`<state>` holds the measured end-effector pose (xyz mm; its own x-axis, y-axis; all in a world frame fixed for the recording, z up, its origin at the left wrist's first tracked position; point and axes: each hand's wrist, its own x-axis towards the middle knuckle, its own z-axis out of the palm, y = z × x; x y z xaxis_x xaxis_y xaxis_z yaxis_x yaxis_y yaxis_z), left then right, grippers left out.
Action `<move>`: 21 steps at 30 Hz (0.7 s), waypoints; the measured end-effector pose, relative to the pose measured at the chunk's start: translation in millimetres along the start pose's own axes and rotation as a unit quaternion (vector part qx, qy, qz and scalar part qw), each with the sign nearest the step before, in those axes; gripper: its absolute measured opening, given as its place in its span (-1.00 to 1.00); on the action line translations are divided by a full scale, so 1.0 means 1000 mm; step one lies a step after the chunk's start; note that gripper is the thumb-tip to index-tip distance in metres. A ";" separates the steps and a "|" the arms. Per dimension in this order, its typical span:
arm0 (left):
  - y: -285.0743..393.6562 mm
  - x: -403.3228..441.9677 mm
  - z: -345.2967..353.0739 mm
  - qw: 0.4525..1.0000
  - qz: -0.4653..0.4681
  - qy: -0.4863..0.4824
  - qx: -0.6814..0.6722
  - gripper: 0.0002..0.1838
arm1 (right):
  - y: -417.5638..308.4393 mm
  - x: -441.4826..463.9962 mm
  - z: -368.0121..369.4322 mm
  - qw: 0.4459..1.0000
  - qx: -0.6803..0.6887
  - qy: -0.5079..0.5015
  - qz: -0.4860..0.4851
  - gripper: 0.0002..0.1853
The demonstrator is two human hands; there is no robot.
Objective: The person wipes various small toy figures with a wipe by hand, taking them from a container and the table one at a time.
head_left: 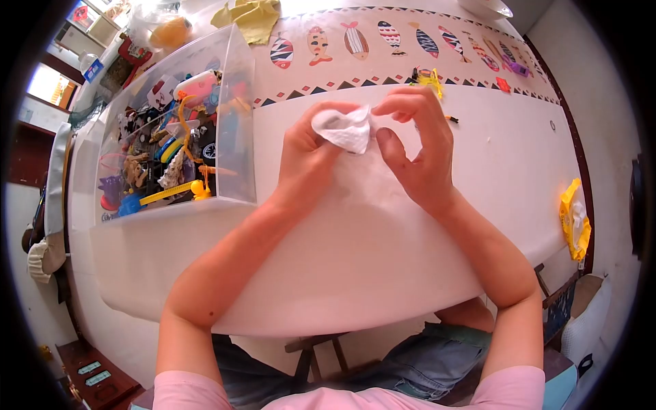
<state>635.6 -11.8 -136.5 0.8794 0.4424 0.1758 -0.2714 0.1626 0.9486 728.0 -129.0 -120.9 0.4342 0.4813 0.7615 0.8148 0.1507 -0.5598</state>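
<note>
My left hand (307,152) is closed around a crumpled white tissue (352,131), held above the white table. The tissue bunches up between thumb and fingers, and part of it hides the fingertips. Just to its right is my right hand (424,147), with thumb and index finger apart in a curve and nothing visible between them. Its index fingertip is close to the tissue's edge; whether they touch I cannot tell. Beyond the right hand lies a small yellow item with black tips (429,80), partly hidden by that hand.
A clear plastic bin (236,150) full of mixed toys stands at the left. Fish-patterned cloth (437,17) runs along the back, with a yellow cloth (249,19) beside it. A yellow tissue packet (570,219) lies at the right edge. A small red piece (503,84) sits farther back.
</note>
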 end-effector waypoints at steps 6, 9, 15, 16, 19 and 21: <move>-0.015 0.002 -0.009 0.999 0.034 0.022 -0.025 -0.86 | -0.003 -0.009 0.005 0.992 -0.030 -0.093 0.077 -0.73; -0.009 0.004 -0.008 0.997 0.061 -0.045 0.019 -0.71 | -0.004 -0.006 0.008 0.981 -0.010 -0.075 0.176 -0.81; -0.008 0.005 -0.011 0.999 0.010 -0.039 -0.014 -0.84 | 0.002 -0.005 0.006 0.991 -0.029 -0.078 0.101 -0.87; -0.005 0.004 -0.012 0.999 -0.004 -0.034 -0.007 -0.87 | 0.001 -0.005 0.007 0.991 -0.019 -0.079 0.108 -0.87; -0.004 0.002 -0.009 0.999 -0.001 -0.029 0.036 -0.84 | -0.003 -0.005 0.006 0.988 0.009 -0.083 0.130 -0.88; -0.003 0.002 -0.005 0.997 0.023 -0.037 0.067 -0.82 | -0.003 -0.005 0.003 0.989 0.024 -0.091 0.115 -0.86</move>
<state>635.7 -6.8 -140.5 0.8952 0.3797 0.2332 -0.2607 0.0218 0.9652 722.8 -129.3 -123.7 0.5261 0.6551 0.5423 0.6806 0.0580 -0.7303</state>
